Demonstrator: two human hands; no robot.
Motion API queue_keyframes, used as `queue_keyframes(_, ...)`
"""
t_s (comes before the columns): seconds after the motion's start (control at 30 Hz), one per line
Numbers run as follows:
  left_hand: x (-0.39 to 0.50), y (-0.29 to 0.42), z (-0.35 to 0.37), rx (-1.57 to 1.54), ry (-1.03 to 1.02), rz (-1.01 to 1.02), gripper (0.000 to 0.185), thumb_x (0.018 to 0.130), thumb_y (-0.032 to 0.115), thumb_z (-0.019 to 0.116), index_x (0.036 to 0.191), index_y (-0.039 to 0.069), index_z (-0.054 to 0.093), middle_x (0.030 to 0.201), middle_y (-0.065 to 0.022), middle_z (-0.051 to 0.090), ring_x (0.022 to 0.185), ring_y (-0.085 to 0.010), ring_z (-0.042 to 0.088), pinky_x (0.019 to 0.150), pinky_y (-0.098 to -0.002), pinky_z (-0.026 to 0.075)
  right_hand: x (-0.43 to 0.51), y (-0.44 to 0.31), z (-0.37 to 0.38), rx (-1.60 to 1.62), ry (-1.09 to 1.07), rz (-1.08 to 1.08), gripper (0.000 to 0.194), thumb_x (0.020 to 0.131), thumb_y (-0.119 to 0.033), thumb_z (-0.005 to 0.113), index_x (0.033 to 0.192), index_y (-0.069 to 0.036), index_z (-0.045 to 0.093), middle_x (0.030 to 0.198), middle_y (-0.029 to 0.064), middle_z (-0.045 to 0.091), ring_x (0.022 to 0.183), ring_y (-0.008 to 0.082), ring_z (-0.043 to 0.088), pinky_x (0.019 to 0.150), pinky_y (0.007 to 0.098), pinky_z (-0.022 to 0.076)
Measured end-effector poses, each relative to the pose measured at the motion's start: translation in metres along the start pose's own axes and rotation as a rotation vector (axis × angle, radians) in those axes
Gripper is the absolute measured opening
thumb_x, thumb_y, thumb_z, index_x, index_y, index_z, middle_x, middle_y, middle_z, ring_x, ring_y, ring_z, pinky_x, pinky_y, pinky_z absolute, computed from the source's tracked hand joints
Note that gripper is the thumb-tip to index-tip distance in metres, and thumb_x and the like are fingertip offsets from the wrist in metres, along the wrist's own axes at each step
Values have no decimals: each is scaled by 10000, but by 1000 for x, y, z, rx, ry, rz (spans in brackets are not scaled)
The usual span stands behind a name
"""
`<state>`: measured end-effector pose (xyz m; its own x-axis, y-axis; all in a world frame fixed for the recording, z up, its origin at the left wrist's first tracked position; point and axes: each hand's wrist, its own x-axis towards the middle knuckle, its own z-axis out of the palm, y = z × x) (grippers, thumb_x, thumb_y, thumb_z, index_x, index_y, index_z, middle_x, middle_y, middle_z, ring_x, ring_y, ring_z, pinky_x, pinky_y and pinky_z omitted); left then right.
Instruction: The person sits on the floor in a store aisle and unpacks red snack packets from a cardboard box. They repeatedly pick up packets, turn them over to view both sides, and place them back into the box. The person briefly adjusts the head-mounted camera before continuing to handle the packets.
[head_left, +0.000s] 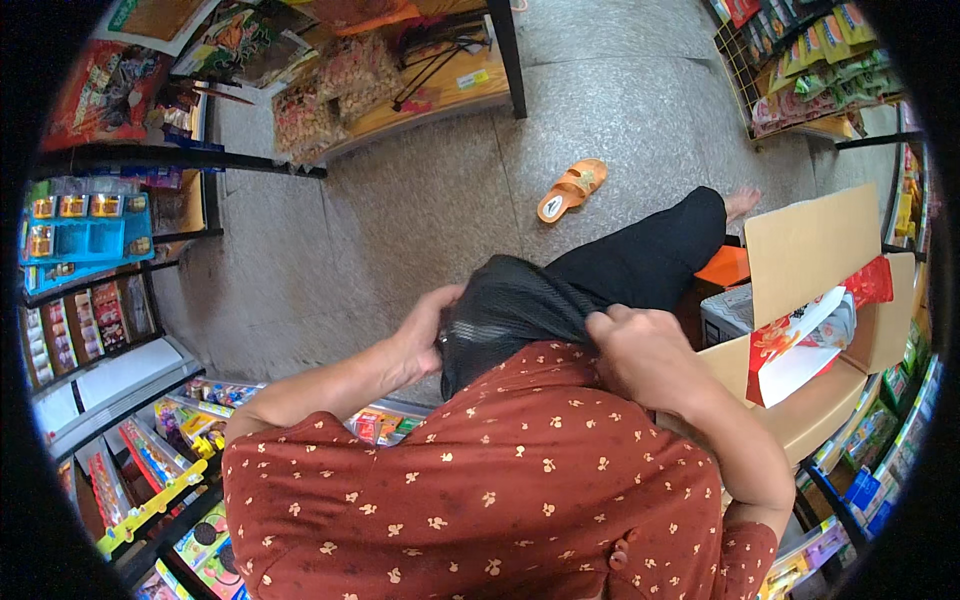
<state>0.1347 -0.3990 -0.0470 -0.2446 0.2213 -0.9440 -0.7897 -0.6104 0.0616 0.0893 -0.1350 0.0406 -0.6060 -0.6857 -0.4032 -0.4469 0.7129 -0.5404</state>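
Observation:
A crumpled black bag (499, 322) with a shiny, finely textured surface lies across my lap, in front of my rust-red patterned top. My left hand (426, 334) holds its left side, the fingertips partly hidden behind it. Pinched in my right hand (641, 352) is the gathered right end of the bag, close to my waist. The material is bunched and twisted between the two hands. Whatever may be inside the bag is hidden. Beyond it, one leg in black trousers (645, 240) stretches out to the right, ending in a bare foot (742, 202).
One orange sandal (574, 190) lies on the grey tiled floor (390, 225). To my right stands an open cardboard box (814, 251) with red and white packages (806, 341). Shelves of packaged snacks (112, 217) line the left; a wire rack (735, 82) holds bags at the far right.

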Motion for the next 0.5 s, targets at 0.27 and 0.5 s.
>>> queue_keyframes(0.27,15,11,17,115,-101,-3,266,876,248,587,980,14,657,961,-116,691,857,-236,658,819,-387,541,-23,5,-23,-141,-181,104,208,708,-115,638,867,2,573,824,167,606,829,357,620,730,431,494)
queue_keyframes(0.5,8,14,17,110,-133,-18,244,904,237,562,993,25,644,966,-105,690,846,-212,661,808,-372,546,-10,5,-23,-49,-97,151,381,740,-124,657,1078,6,541,1043,203,572,973,353,592,814,423,487)
